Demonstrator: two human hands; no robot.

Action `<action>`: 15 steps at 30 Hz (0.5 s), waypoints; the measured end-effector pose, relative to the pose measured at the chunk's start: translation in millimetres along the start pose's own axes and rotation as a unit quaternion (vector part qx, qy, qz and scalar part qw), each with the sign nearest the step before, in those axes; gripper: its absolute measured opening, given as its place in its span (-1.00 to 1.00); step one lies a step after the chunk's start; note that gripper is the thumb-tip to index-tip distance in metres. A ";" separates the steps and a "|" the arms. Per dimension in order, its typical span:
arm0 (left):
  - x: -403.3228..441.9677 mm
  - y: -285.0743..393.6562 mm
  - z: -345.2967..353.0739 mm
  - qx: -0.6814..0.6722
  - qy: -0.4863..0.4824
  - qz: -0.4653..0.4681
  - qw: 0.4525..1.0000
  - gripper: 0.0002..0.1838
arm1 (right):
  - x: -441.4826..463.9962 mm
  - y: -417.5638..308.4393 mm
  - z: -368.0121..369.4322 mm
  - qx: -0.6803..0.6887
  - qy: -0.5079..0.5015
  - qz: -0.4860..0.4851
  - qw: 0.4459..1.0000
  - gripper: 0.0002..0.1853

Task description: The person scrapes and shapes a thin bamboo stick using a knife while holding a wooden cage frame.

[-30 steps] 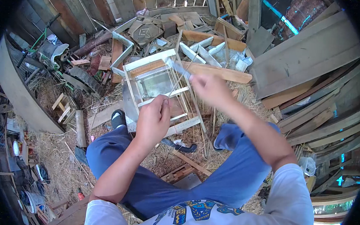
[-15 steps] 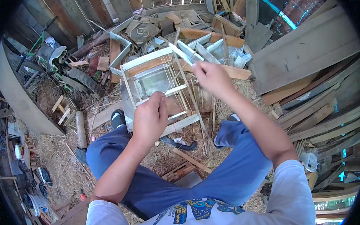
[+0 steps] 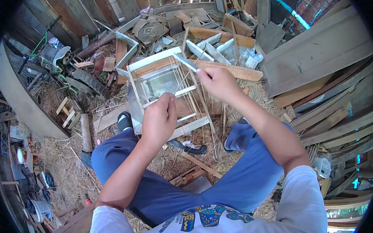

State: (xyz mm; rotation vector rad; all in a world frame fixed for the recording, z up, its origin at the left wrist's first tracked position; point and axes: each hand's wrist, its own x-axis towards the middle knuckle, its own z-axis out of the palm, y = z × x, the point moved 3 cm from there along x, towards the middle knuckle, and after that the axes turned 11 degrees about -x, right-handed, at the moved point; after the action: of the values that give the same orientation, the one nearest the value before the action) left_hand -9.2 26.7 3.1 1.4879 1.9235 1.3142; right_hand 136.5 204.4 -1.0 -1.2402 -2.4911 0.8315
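From my head view, the work sits near the middle of the frame, between the knees. My left hand [image 3: 160, 119], just left of centre, has its grip narrow, thumb pinched against the fingers on what looks like a thin strip [image 3: 180, 85]; the strip slants up and right and is hard to make out against the slats behind it. My right hand [image 3: 218, 82], right of centre, has its grip closed on the handle of a knife [image 3: 185, 62], whose blade points to the upper left, clear of the left hand. Below both, a pale wooden frame [image 3: 153, 60] stands on the straw floor [image 3: 63, 169], more slats [image 3: 191, 103] showing in its right part. I judge the work to be under way: strip and knife are both in hand, and the frame's main bars are joined. How much of the strip is finished, and how much is left, I cannot tell, as its surface is too fine to read. Scrap wood [image 3: 151, 32] lies heaped at the top, planks [image 3: 327, 52] at the upper right.
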 end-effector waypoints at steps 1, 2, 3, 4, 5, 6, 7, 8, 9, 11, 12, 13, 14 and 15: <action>-0.7 -0.8 0.1 -0.008 -0.002 -0.003 1.000 -0.89 | -6.2 -2.4 3.8 0.000 -0.002 0.000 1.000 -0.59; 0.8 -0.8 0.1 -0.017 -0.002 -0.004 1.000 -0.88 | -16.5 -8.7 8.9 -0.004 -0.009 -0.020 1.000 -0.59; 2.1 -2.0 0.8 -0.017 0.002 -0.002 1.000 -0.88 | -24.8 -15.7 12.4 -0.007 -0.016 -0.041 0.999 -0.58; 2.4 -5.3 2.1 -0.043 0.006 -0.006 0.999 -0.86 | -31.6 -23.4 15.0 -0.033 -0.018 -0.077 0.996 -0.61; 1.7 -7.9 2.5 -0.067 0.009 -0.013 0.998 -0.83 | -36.0 -28.8 18.1 -0.056 -0.022 -0.111 0.992 -0.63; 2.5 -6.8 1.2 -0.066 0.007 -0.016 0.998 -0.83 | -25.7 -23.1 15.8 -0.032 -0.005 -0.078 0.996 -0.64; 4.9 -4.0 -0.3 -0.068 0.003 -0.025 0.997 -0.81 | -16.9 -16.0 14.4 -0.008 0.011 -0.042 0.999 -0.65; 5.2 -3.0 -1.0 -0.071 0.000 -0.032 0.997 -0.80 | -19.4 -14.2 17.9 -0.006 0.009 -0.040 0.999 -0.65; 3.1 -4.7 -0.8 -0.072 0.000 -0.033 0.997 -0.80 | -20.0 -13.6 18.6 -0.016 0.011 -0.043 0.999 -0.65; 1.3 -10.0 1.0 -0.087 -0.006 -0.047 0.995 -0.78 | -31.0 -22.0 23.9 -0.061 0.012 -0.113 0.992 -0.66; 3.5 -11.3 1.1 -0.086 -0.004 -0.046 0.995 -0.78 | -33.6 -27.3 23.6 -0.079 -0.004 -0.120 0.990 -0.65; 4.7 -13.6 1.4 -0.096 -0.013 -0.056 0.994 -0.78 | -35.6 -31.6 24.5 -0.094 -0.022 -0.126 0.987 -0.65; 4.1 -17.0 2.0 -0.106 -0.024 -0.066 0.992 -0.78 | -27.5 -25.7 21.5 -0.064 -0.004 -0.090 0.994 -0.65; 3.0 -22.0 3.1 -0.104 -0.025 -0.068 0.992 -0.78 | -13.4 -15.1 15.0 -0.034 0.014 -0.053 0.998 -0.64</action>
State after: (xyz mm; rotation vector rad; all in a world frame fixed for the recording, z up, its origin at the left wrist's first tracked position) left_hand -20.1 30.7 -16.2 1.2541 1.7618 1.3560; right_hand 128.2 180.8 -3.8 -1.1208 -2.5566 0.7032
